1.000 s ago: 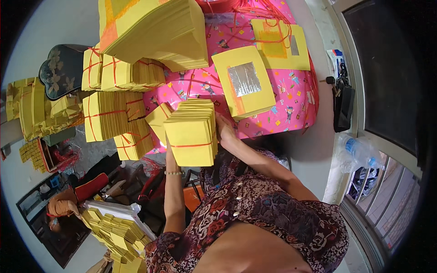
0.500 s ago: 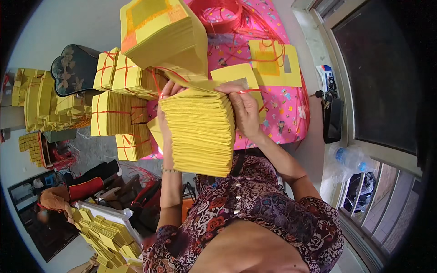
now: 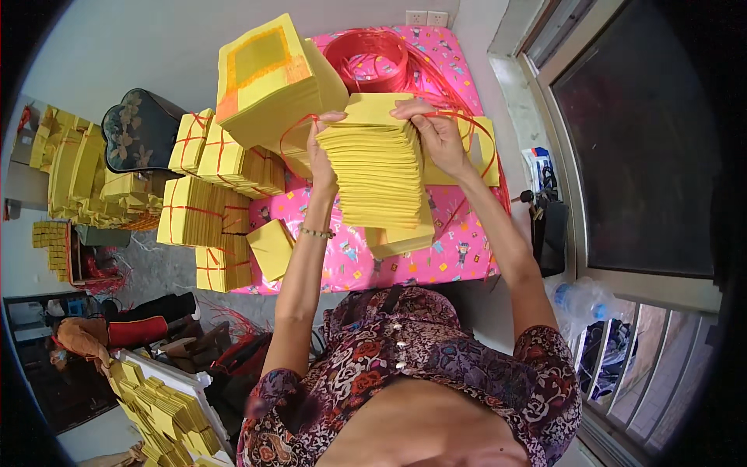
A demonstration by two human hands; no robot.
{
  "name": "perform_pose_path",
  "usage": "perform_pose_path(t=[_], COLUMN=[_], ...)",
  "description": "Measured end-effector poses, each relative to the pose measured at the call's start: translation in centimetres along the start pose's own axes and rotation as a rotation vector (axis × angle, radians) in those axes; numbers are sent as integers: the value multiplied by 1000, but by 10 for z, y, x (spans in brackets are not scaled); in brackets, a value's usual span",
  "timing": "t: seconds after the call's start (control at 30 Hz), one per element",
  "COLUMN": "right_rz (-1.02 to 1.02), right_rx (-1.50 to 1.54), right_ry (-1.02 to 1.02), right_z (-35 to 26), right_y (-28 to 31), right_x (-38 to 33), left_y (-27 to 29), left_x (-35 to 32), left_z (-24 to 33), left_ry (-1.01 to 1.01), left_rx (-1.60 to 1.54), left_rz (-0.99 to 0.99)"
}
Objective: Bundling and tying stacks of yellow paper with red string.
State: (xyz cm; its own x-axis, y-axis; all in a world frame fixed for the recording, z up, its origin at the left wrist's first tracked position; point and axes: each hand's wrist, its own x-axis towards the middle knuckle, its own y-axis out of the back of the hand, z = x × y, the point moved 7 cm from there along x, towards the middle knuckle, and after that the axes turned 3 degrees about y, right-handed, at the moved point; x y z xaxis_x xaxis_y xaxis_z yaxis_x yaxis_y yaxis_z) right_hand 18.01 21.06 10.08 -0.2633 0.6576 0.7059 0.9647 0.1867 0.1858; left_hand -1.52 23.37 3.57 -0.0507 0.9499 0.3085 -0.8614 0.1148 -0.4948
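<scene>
A thick stack of yellow paper sheets (image 3: pixel 377 183), its layered edges facing me, is raised upright over the table between my hands. My left hand (image 3: pixel 323 159) is closed at the stack's upper left corner, with a red plastic strap (image 3: pixel 289 134) looping out beside its fingers. At the upper right corner my right hand (image 3: pixel 440 140) pinches the strap's other part, which trails off to the right. Whether the strap passes behind the stack is hidden. Under the stack lies another yellow paper block (image 3: pixel 401 241).
A tall yellow paper pile (image 3: pixel 268 78) stands behind on the pink patterned tablecloth (image 3: pixel 342 261). Strapped yellow bundles (image 3: pixel 187 210) line the left, near a dark padded chair back (image 3: pixel 140 128). A red strap coil (image 3: pixel 366 58) lies at the back. On the right is a window (image 3: pixel 638 156).
The stack and both hands have moved away from my body, out over the table. My arms are stretched farther, and the strap still runs at both hands.
</scene>
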Motion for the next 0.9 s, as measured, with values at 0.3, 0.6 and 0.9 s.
perform_pose_path(t=[0.3,0.6,0.9], right_rz=[-282,-261,-497], right_rx=[-268,-311,-302], right_ry=[-59,-56,-263], right_z=[34,23,26], right_y=[-18,-27,-24], right_x=[-72,-52,-47], left_y=[37,44,23], left_x=[-69,-87,-115], left_z=[-19,-10,-2], left_ry=[-10,-69,-80], left_rx=[504,524,822], left_rz=[-113,-56,-133])
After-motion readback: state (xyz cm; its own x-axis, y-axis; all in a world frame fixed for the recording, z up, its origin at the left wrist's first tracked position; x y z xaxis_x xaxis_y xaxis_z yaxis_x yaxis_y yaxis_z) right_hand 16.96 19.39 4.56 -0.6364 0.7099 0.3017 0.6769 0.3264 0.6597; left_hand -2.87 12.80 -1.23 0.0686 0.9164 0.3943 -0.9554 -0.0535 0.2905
